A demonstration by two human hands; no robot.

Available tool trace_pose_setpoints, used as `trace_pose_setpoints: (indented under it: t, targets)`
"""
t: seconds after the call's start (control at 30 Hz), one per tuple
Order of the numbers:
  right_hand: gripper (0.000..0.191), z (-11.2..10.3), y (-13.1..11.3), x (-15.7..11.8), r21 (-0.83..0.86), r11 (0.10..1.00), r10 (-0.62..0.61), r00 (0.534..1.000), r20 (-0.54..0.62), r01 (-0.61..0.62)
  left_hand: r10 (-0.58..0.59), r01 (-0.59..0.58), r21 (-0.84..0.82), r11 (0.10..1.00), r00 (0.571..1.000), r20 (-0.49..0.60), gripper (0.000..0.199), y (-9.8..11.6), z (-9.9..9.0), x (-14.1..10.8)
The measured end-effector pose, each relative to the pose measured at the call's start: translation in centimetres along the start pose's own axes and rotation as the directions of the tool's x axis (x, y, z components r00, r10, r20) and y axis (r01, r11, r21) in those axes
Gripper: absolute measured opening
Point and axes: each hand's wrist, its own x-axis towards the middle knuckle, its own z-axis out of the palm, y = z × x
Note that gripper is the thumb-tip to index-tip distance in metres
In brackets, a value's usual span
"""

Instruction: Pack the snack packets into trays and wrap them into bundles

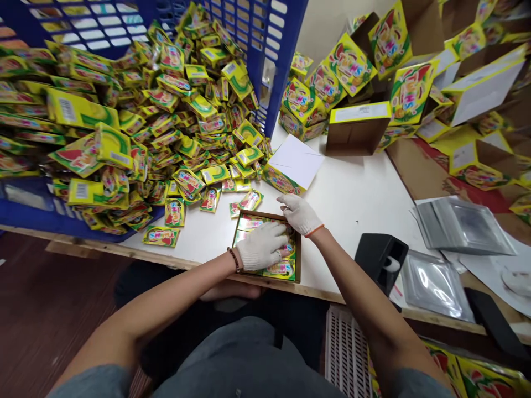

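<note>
An open cardboard box (298, 260) lies at the table's front edge with small yellow-green packs (282, 269) laid flat inside it. Across these packs rests my left hand (262, 246), in a white knit glove, its fingers stretched out and holding nothing. My right hand (302, 215), gloved the same way, is at the box's far right corner with its fingers apart and pointing left. Loose packs (174, 212) lie on the table left of the box. Behind my right hand stands another yellow box (294, 163) with its white side up.
A blue crate (274, 61) on its side spills a large heap of packs (166, 121) at the left. Open empty boxes (359, 130) are piled at the back right. A black tape dispenser (379, 260) and clear plastic sleeves (435, 284) sit to the right.
</note>
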Motion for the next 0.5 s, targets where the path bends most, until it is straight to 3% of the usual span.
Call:
trace_pose_setpoints:
  t: [0.07, 0.1, 0.17, 0.23, 0.3, 0.33, 0.43, 0.5]
  targets:
    - [0.043, 0.6, -1.4, 2.6, -0.068, 0.984, -0.16, 0.982, 0.101, 0.167, -0.116, 0.114, -0.026, 0.993, 0.983, -0.139, 0.024, -2.1, -1.8, -1.7]
    - [0.044, 0.9, -2.1, 3.9, -0.106, 0.96, -0.237, 0.955, 0.176, 0.258, -0.213, 0.215, -0.012, 0.977, 0.952, -0.219, 0.023, -3.5, -2.9, -2.7]
    - [0.046, 1.6, -3.3, 6.1, -0.19, 0.897, -0.327, 0.889, 0.321, 0.399, -0.431, 0.473, 0.041, 0.88, 0.833, -0.348, 0.028, -6.7, -5.0, -4.6]
    - [0.047, 2.3, -4.1, 7.7, -0.276, 0.853, -0.303, 0.85, 0.431, 0.444, -0.629, 0.708, 0.089, 0.701, 0.672, -0.39, 0.044, -10.0, -7.1, -6.3]
    - [0.048, 2.8, -4.2, 8.6, -0.336, 0.851, -0.217, 0.852, 0.476, 0.404, -0.757, 0.831, 0.108, 0.546, 0.544, -0.362, 0.064, -12.9, -8.9, -7.7]
    - [0.048, 2.9, -4.1, 8.7, -0.345, 0.864, -0.178, 0.863, 0.473, 0.367, -0.792, 0.857, 0.103, 0.505, 0.507, -0.339, 0.069, -14.0, -9.5, -8.1]
    - [0.042, 3.1, -2.9, 8.4, -0.28, 0.935, -0.091, 0.909, 0.407, 0.218, -0.824, 0.87, 0.048, 0.491, 0.482, -0.297, 0.073, -16.0, -10.2, -8.7]
    - [0.037, 3.2, -2.0, 7.9, -0.219, 0.967, -0.045, 0.929, 0.367, 0.133, -0.829, 0.874, 0.01, 0.486, 0.465, -0.312, 0.075, -16.0, -9.9, -8.5]
